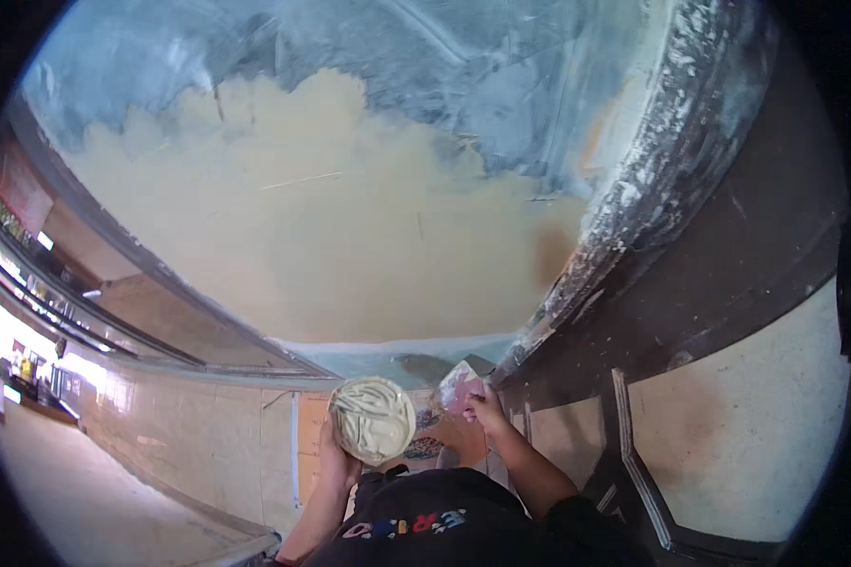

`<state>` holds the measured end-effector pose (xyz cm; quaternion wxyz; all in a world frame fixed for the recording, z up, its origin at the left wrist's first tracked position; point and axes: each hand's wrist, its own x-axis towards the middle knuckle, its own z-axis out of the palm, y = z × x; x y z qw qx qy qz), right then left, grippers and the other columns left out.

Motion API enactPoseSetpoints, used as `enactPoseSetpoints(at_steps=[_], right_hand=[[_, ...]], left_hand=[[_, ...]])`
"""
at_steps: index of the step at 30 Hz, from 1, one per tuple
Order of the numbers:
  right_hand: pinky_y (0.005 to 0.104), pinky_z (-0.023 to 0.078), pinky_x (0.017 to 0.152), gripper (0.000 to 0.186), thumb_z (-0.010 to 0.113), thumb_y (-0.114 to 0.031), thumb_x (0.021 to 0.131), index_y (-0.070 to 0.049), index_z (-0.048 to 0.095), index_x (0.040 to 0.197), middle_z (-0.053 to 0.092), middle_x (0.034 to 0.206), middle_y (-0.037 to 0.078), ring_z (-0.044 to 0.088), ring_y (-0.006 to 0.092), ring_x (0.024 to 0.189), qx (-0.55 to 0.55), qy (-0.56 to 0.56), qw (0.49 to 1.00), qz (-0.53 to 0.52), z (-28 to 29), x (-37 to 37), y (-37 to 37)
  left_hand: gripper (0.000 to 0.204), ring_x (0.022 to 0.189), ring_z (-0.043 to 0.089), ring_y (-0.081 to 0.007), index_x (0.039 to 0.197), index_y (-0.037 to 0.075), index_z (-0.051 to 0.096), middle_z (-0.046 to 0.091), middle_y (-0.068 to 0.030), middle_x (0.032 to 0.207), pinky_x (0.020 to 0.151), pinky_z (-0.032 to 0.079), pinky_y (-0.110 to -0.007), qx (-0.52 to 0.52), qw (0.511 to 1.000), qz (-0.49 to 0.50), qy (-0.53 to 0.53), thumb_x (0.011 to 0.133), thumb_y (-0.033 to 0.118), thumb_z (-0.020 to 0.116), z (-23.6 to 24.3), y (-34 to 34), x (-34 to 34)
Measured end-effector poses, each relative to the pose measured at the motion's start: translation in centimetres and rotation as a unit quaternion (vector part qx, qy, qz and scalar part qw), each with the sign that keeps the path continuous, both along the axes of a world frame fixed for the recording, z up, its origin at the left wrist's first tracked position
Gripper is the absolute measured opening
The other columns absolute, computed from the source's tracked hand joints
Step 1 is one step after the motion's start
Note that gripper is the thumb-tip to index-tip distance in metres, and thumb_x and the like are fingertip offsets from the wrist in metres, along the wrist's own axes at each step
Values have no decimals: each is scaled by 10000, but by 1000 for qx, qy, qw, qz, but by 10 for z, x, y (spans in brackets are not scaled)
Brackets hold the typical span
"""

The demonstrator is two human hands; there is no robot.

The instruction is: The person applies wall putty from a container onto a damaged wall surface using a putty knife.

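My left hand [333,457] grips the side of a round tub [373,421] filled with cream-coloured paste, whose surface is ridged and swirled. In my right hand [486,412] is a flat, pinkish scraper [461,386] smeared with pale paste. My fingers are closed round its near end. Its far edge is close to the lower right corner of a large panel [350,246], though I cannot tell whether they touch. Cream coating covers the panel's lower and middle part, with an uneven upper border against blue-grey.
A dark, paint-spattered border [624,227] curves along the panel's right side, beside a dark brown surface [728,236]. Below stands a pale angular frame edge [633,463]. An orange printed sheet [310,444] lies beneath the tub. At left, a tiled surface [189,416] runs toward a bright opening.
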<state>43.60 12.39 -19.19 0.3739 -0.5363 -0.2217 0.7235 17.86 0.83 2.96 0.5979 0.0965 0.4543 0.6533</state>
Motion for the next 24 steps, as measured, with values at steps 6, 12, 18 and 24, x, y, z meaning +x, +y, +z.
enactPoseSetpoints(at_steps=[6,12,18,24], right_hand=[[258,528,505,211,588,-150,962,-28,539,1126,641,970,66,685,183,684,214,-31,975,43,108,-8,26],[324,561,786,202,567,-88,964,-13,537,1150,630,1099,97,652,188,984,301,7,953,45,184,-15,35],[295,497,880,209,577,21,917,-4,532,1119,626,1108,103,609,168,1042,457,-26,889,-29,214,-31,19],[278,452,920,260,565,82,881,-11,517,1119,596,1153,102,568,152,1090,474,-26,879,-37,246,-43,14]], left_hand=[[590,1292,472,-270,1421,56,397,483,-117,1410,1091,370,-425,19,999,-13,-23,1008,473,347,22,13,0],[610,1338,424,-305,1445,54,372,443,-147,1453,1115,341,-471,139,949,-131,-252,1002,474,356,30,18,-12],[748,1366,380,-343,1469,68,347,391,-154,1493,1138,274,-525,165,925,-133,-314,944,601,367,47,16,-27],[719,1367,370,-369,1466,74,359,372,-172,1501,1140,264,-550,195,900,-91,-380,959,582,324,59,21,-39]])
